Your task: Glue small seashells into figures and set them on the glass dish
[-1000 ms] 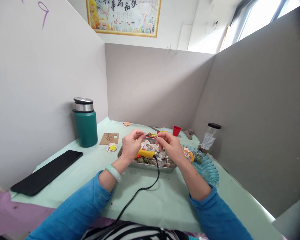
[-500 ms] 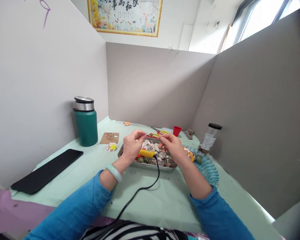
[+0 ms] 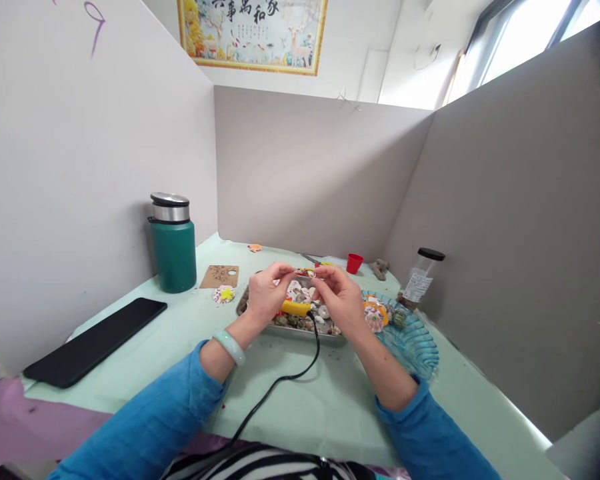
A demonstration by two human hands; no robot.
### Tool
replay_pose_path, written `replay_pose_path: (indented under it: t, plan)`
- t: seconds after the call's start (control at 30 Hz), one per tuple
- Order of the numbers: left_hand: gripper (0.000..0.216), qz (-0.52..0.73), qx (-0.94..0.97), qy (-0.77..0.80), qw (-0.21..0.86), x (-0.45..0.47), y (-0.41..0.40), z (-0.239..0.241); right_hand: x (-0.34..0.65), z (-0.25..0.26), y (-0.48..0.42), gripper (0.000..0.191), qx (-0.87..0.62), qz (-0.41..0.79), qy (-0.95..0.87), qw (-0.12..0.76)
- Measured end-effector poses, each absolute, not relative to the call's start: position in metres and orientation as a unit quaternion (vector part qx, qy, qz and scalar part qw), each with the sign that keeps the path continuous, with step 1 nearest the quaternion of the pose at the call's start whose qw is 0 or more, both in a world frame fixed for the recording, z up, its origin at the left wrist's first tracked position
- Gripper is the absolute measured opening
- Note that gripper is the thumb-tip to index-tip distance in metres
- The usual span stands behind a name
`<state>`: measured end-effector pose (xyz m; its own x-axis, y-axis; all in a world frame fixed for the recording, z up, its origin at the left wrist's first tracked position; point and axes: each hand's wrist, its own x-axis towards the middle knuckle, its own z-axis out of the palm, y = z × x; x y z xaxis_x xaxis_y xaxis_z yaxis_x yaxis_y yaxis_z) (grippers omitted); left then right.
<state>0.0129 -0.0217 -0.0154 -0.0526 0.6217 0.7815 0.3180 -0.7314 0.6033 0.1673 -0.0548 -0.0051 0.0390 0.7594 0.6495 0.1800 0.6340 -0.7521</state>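
Both hands are raised over a metal tray (image 3: 280,327) filled with several shells and small stones. My left hand (image 3: 263,297) and my right hand (image 3: 336,297) each pinch the ends of one small reddish-white piece (image 3: 305,273) held between their fingertips. A yellow tool (image 3: 295,308) with a black cord (image 3: 275,393) lies across the tray just below my hands. A pale green bangle (image 3: 227,345) sits on my left wrist.
A green flask (image 3: 173,245) stands at the left, a brown card (image 3: 219,276) and flower cutout (image 3: 225,294) beside it. A black phone (image 3: 95,342) lies front left. A blue glass dish (image 3: 413,340), clear jar (image 3: 421,277), red cup (image 3: 353,263). Grey partitions enclose the desk.
My hands have drawn slightly closer together over the tray, still pinching the small piece. The view has shifted a little.
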Motion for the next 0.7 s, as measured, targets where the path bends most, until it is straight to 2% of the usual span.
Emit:
replay_pose_path:
  t: [0.37,0.53,0.7]
  plan:
    - [0.009,0.63,0.686,0.348,0.107,0.0133,-0.0212,-0.0168,0.1674,-0.0008,-0.0541,0.026,-0.332,0.348,-0.604,0.636]
    - [0.009,0.628,0.688,0.349,0.105,0.0134,-0.0211,-0.0172,0.1655,-0.0045,-0.0547,0.021,-0.357,0.253,-0.627,0.645]
    - [0.009,0.623,0.697,0.339,0.104,0.0135,-0.0207,-0.0187,0.1612,-0.0071,-0.0593,0.012,-0.393,0.07,-0.687,0.607]
